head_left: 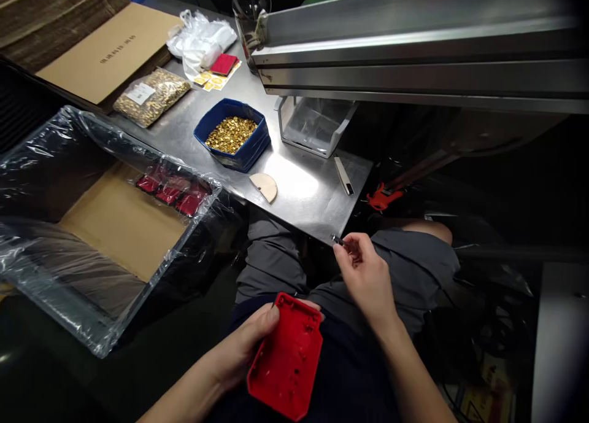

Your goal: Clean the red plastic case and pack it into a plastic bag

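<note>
Seated position, lap below the near edge of the steel surface (pixel 299 183). My left hand (pixel 239 349) has its fingers wrapped round the near-left edge of a red plastic cover (pixel 285 364), open side up, over the lap. My right hand (pixel 368 279) is raised just off the surface's near corner, thumb and forefinger pinched on a small dark metal piece (pixel 337 240); too small to tell what kind. Hand and cover are apart, the cover nearer and lower. On the surface, far left: a blue tub (pixel 232 134) heaped with brass bits, a clear bin (pixel 315 125) to its right, and a tan half-round piece (pixel 265 185) near the edge. At left, a plastic-lined carton (pixel 55 165) holds more red covers (pixel 172 190). My judgement for handling: keep the pinch close to the tip of the piece so it does not roll, tilt the cover's hollow side toward the light, and brace the left wrist on the thigh for steadiness.
</note>
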Demonstrator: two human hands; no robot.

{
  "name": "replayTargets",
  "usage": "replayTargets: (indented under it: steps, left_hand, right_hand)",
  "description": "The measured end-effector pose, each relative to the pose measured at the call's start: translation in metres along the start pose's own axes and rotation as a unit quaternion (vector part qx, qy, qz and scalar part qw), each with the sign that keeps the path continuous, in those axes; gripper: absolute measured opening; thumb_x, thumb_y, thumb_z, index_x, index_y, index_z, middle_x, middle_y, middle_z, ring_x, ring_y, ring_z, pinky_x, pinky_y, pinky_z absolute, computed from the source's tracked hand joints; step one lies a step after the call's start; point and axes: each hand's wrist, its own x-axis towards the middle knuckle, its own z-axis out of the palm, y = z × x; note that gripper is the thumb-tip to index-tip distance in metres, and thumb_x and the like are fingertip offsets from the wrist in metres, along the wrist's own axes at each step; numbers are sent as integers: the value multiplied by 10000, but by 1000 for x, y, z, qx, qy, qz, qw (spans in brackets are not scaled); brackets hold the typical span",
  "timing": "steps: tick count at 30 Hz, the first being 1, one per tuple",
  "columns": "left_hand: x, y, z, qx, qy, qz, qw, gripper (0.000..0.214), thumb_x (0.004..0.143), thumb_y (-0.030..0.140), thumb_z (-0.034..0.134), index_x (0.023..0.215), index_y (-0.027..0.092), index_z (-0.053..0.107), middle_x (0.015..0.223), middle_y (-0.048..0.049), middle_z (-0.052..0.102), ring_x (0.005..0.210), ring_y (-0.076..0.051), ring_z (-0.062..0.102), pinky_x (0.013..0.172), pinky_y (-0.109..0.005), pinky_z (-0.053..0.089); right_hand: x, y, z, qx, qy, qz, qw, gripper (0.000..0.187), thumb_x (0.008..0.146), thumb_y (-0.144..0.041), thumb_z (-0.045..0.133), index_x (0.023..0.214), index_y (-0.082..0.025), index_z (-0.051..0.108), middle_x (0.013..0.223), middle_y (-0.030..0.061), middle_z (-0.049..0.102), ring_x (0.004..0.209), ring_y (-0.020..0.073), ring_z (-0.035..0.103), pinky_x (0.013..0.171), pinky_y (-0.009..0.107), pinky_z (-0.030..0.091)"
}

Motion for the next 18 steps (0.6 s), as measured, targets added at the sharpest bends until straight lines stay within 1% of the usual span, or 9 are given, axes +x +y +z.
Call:
replayTargets:
  steps: [2, 4, 6, 8, 10, 13, 15, 18]
  left_hand:
    - [-2, -1, -3, -10, -6, -12, 1000, 671, 863, 619, 621, 1297, 107, 629, 1287, -212, 659, 1027, -307, 690, 905, -392, 520]
    - [-4, -5, -7, -4, 5, 1, 1000, 607, 868, 593, 644, 1259, 128, 649, 1158, -159, 721, 1024, -270, 690, 887, -337, 517]
    - [-5, -9, -11, 11, 12, 19, 1000, 553, 838, 560, 707, 1220, 163, 659, 1087, -101, 741, 991, -231, 695, 858, -292, 514]
    - [-7, -10, -12, 22, -3, 26, 999, 551, 794, 540, 766, 1196, 179, 655, 1057, -69, 743, 955, -207, 699, 831, -266, 515]
    - [-7, -9, -11, 20, -29, 25, 999, 553, 782, 531, 782, 1185, 177, 649, 1029, -59, 741, 930, -195, 700, 813, -255, 515]
    - [-7, -5, -6, 19, -48, 27, 998, 541, 792, 520, 779, 1175, 160, 647, 992, -60, 733, 910, -188, 695, 820, -257, 511]
    - [-6, -3, -4, 28, -45, 21, 998, 561, 778, 523, 789, 1172, 149, 649, 978, -69, 730, 900, -188, 690, 822, -260, 510]
    - [-4, -1, -3, 33, -27, 6, 999, 577, 750, 544, 805, 1137, 139, 666, 949, -78, 728, 853, -175, 687, 781, -242, 511]
  right_hand:
    - [-24, -18, -19, 60, -36, -51, 996, 150, 960, -358, 599, 1068, -254, 596, 872, -15, 662, 738, 135, 624, 691, 246, 492]
    - [-46, -33, -32, 84, -84, -135, 984, 168, 946, -281, 629, 1110, -250, 613, 924, -4, 668, 789, 131, 630, 730, 237, 507]
    - [-62, -42, -36, 67, -122, -232, 963, 241, 935, -198, 632, 1174, -212, 605, 978, 30, 685, 853, 151, 646, 776, 255, 523]
    - [-73, -46, -33, 33, -129, -299, 945, 283, 930, -149, 623, 1212, -166, 595, 1016, 68, 700, 909, 185, 658, 818, 288, 536]
    - [-77, -46, -28, 5, -119, -320, 940, 293, 929, -133, 619, 1220, -141, 593, 1028, 87, 707, 929, 206, 663, 835, 312, 543]
    - [-77, -46, -24, 9, -118, -316, 941, 290, 934, -126, 612, 1222, -143, 587, 1054, 89, 707, 945, 201, 665, 847, 309, 547]
    - [-75, -48, -24, 14, -128, -311, 942, 269, 942, -129, 604, 1209, -153, 590, 1045, 82, 706, 930, 193, 665, 837, 304, 550]
    - [-72, -54, -26, -5, -133, -313, 940, 224, 953, -144, 591, 1176, -154, 609, 991, 74, 704, 879, 195, 665, 802, 313, 558]
